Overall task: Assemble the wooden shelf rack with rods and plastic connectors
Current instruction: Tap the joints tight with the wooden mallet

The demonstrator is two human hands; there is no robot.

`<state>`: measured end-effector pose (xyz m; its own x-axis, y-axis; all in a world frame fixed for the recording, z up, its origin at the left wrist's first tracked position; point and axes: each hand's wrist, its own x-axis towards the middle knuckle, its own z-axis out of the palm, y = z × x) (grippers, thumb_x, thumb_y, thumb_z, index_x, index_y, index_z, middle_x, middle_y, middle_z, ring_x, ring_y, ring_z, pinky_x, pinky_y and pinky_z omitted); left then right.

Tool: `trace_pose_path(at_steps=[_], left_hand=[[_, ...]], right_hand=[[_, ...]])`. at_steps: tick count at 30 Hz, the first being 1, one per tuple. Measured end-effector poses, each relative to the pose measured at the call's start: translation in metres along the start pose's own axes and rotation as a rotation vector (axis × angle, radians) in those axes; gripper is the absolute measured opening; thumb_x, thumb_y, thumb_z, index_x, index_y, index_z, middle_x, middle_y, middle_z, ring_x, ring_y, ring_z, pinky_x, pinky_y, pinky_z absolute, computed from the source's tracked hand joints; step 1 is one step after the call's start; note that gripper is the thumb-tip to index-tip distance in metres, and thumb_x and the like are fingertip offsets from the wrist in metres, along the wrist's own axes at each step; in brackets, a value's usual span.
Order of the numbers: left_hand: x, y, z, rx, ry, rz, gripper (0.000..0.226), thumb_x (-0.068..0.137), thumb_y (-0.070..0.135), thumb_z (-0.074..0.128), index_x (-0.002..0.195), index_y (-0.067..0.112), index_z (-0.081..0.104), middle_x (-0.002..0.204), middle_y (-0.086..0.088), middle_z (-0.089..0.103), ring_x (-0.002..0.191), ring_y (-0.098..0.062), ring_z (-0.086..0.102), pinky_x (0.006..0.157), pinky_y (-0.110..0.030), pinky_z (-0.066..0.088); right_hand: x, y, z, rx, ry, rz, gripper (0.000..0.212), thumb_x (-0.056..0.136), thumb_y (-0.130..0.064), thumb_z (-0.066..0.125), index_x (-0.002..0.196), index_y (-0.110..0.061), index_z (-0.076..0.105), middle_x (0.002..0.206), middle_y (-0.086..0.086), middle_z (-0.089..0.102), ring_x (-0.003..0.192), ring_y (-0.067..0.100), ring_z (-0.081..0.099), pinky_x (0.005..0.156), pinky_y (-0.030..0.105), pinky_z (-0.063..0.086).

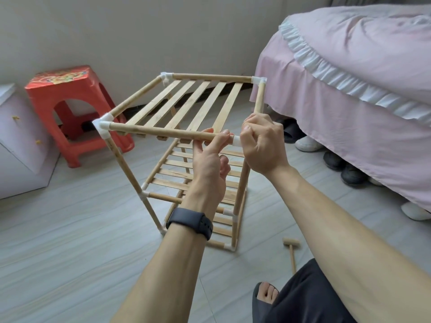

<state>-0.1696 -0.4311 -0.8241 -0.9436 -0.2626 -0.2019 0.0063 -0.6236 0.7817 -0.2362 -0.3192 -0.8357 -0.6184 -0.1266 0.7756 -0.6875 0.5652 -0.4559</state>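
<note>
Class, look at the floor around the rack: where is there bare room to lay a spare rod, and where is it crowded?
Widest bare floor: left of the rack, bordered by the red stool and white cabinet. A narrower strip lies between the rack and the bed. Crowded: shoes under the bed; mallet by the knee.

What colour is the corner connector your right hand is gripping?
The connector is white; the head view shows it best.

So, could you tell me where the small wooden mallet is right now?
In the head view, the wooden mallet lies on the floor at lower right, just right of the base of the rack and ahead of the person's foot.
</note>
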Motion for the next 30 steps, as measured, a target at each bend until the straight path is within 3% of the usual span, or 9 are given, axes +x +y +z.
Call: trace_pose_path(at_steps=[9, 17, 20, 23, 25, 27, 29, 30], left_hand=[[-0.001, -0.001, 0.000, 0.012, 0.037, 0.008, 0.033, 0.086, 0.018, 0.077, 0.108, 0.025, 0.053, 0.082, 0.003, 0.072, 0.045, -0.008, 0.025, 0.038, -0.018, 0.024], [-0.004, 0.000, -0.008, 0.052, -0.002, -0.008, 0.036, 0.085, 0.016, 0.079, 0.111, 0.033, 0.061, 0.098, 0.003, 0.068, 0.049, -0.007, 0.035, 0.045, -0.019, 0.030], [-0.007, 0.007, -0.016, 0.050, -0.070, -0.046, 0.056, 0.084, 0.013, 0.076, 0.131, 0.033, 0.055, 0.101, 0.004, 0.072, 0.060, -0.010, 0.057, 0.052, -0.022, 0.040], [-0.007, 0.018, -0.027, 0.203, 0.126, -0.008, 0.058, 0.085, 0.025, 0.076, 0.133, 0.027, 0.043, 0.120, -0.006, 0.067, 0.087, -0.016, 0.068, 0.067, -0.030, 0.046], [-0.006, 0.026, -0.035, 0.326, 0.360, 0.126, 0.047, 0.091, 0.031, 0.072, 0.122, 0.025, 0.037, 0.118, -0.004, 0.056, 0.102, -0.019, 0.061, 0.075, -0.031, 0.045], [-0.008, 0.033, -0.042, 0.623, 0.494, 0.443, 0.044, 0.089, 0.038, 0.069, 0.114, 0.029, 0.034, 0.116, 0.002, 0.045, 0.110, -0.016, 0.048, 0.088, -0.032, 0.041], [-0.009, 0.044, -0.048, 0.991, 0.437, 0.776, 0.040, 0.087, 0.049, 0.062, 0.114, 0.032, 0.038, 0.115, 0.006, 0.043, 0.110, -0.010, 0.038, 0.094, -0.027, 0.032], [-0.010, 0.050, -0.050, 1.163, 0.362, 0.848, 0.039, 0.088, 0.056, 0.054, 0.116, 0.032, 0.042, 0.112, 0.007, 0.048, 0.109, -0.008, 0.036, 0.091, -0.026, 0.029]], right_hand=[[0.001, 0.000, 0.000, 0.019, -0.022, 0.010, 0.045, 0.090, -0.026, 0.037, 0.063, -0.005, 0.066, 0.079, -0.011, 0.054, 0.094, 0.022, 0.064, 0.083, 0.056, 0.050], [0.005, 0.003, 0.006, 0.062, -0.045, 0.022, 0.046, 0.092, -0.025, 0.037, 0.065, -0.004, 0.068, 0.080, -0.002, 0.064, 0.102, 0.024, 0.064, 0.085, 0.053, 0.051], [0.004, 0.007, 0.010, 0.078, -0.048, 0.047, 0.047, 0.094, -0.028, 0.034, 0.073, -0.004, 0.069, 0.091, 0.005, 0.071, 0.115, 0.023, 0.060, 0.090, 0.052, 0.050], [0.002, 0.007, 0.013, 0.065, -0.050, 0.056, 0.046, 0.095, -0.030, 0.033, 0.075, -0.006, 0.067, 0.095, 0.004, 0.071, 0.118, 0.021, 0.058, 0.089, 0.052, 0.049], [0.001, 0.003, 0.015, 0.056, -0.051, 0.059, 0.046, 0.096, -0.031, 0.034, 0.073, -0.007, 0.065, 0.092, 0.002, 0.069, 0.112, 0.020, 0.059, 0.088, 0.051, 0.047], [0.001, -0.004, 0.017, 0.026, -0.052, 0.056, 0.044, 0.098, -0.033, 0.031, 0.068, -0.016, 0.060, 0.086, -0.002, 0.065, 0.104, 0.019, 0.058, 0.087, 0.044, 0.040], [-0.001, -0.018, 0.019, -0.011, -0.091, 0.045, 0.047, 0.102, -0.036, 0.025, 0.069, -0.025, 0.057, 0.083, -0.005, 0.059, 0.100, 0.017, 0.054, 0.087, 0.037, 0.029], [-0.003, -0.026, 0.022, -0.015, -0.133, 0.038, 0.052, 0.104, -0.038, 0.020, 0.071, -0.026, 0.059, 0.083, -0.005, 0.058, 0.100, 0.017, 0.052, 0.089, 0.037, 0.028]])
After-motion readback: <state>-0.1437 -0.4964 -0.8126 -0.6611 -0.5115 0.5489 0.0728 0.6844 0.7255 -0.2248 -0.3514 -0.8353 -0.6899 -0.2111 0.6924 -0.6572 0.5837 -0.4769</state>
